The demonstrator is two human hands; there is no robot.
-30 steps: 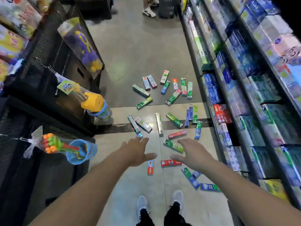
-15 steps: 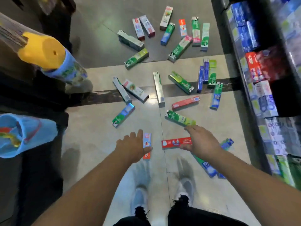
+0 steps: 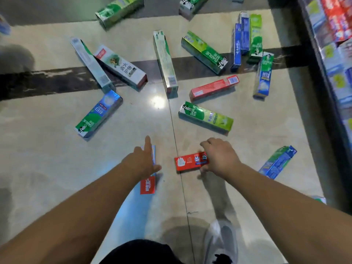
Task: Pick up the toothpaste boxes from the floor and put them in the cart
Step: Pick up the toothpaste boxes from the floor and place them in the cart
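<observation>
Several toothpaste boxes lie scattered on the tiled floor. My right hand [image 3: 221, 157] grips the right end of a red toothpaste box [image 3: 187, 162], fingers on its far edge and thumb on its near edge. My left hand [image 3: 142, 162] rests flat on a small red-and-blue box [image 3: 148, 184], index finger straight along it and thumb spread to the right. Just beyond lie a green Darlie box [image 3: 205, 118], another red box [image 3: 214, 88] and a blue-green box [image 3: 99, 114]. No cart is in view.
A shelf unit stocked with toothpaste [image 3: 335, 54] runs along the right edge. A blue-green box [image 3: 278, 161] lies close to its base. My grey shoe [image 3: 221, 242] stands on the floor below the right hand. A dark floor stripe [image 3: 38, 80] crosses the tiles.
I have bent lower, so the boxes look much closer. Both hands came down onto the two nearest boxes, and the right hand's fingers closed round the red one.
</observation>
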